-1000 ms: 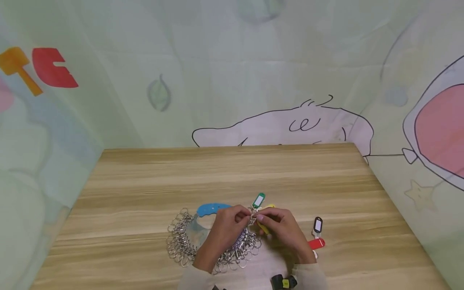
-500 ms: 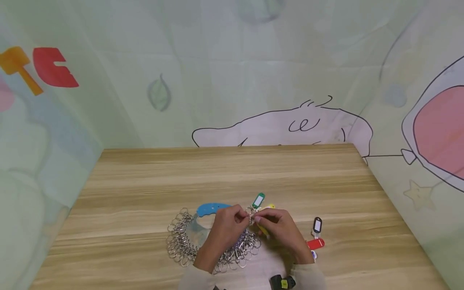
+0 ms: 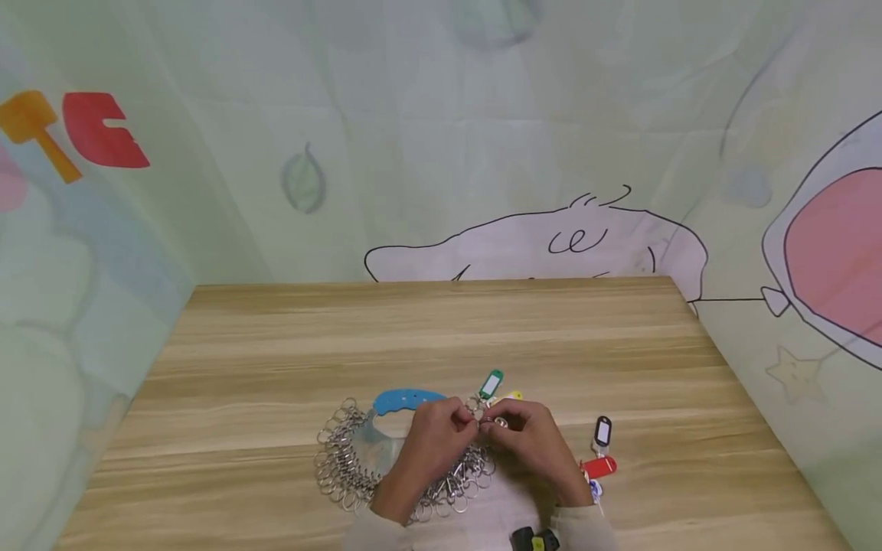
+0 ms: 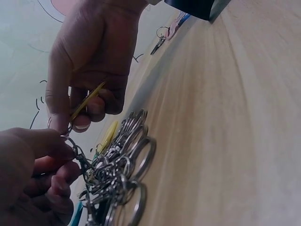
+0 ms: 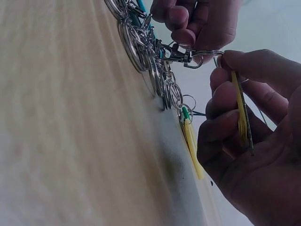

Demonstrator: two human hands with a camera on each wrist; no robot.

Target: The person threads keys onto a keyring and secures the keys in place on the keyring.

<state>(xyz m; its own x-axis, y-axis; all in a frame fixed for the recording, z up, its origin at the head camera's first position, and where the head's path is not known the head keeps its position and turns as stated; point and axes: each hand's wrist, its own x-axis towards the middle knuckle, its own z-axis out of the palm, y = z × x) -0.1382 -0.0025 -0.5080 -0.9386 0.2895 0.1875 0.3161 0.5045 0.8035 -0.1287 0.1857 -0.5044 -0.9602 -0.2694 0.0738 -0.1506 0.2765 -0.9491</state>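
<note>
In the head view, my left hand [image 3: 434, 440] and right hand [image 3: 530, 440] meet fingertip to fingertip over a cluster of metal key rings [image 3: 338, 451]. With thumb and finger, my left hand pinches a split ring [image 5: 209, 52] joined to a swivel clasp [image 5: 176, 57]. The right hand's thumb and index finger are at the same ring. Within its curled fingers it holds a yellow key tag [image 5: 241, 110] with a thin dark metal piece alongside. A blue handle [image 3: 406, 399] lies just beyond the left hand. Beneath the left forearm, part of the ring cluster is hidden.
Beyond the hands lie a green key tag [image 3: 491, 384] and another yellow key tag [image 3: 514, 396]. To the right are a black key tag [image 3: 602, 432] and a red key tag [image 3: 598, 467]. The wooden table [image 3: 310, 329] ends at a printed cloth wall.
My right hand has turned slightly. The yellow tag that showed below its fingers is now out of sight in the head view, and a round silver piece shows by the knuckles.
</note>
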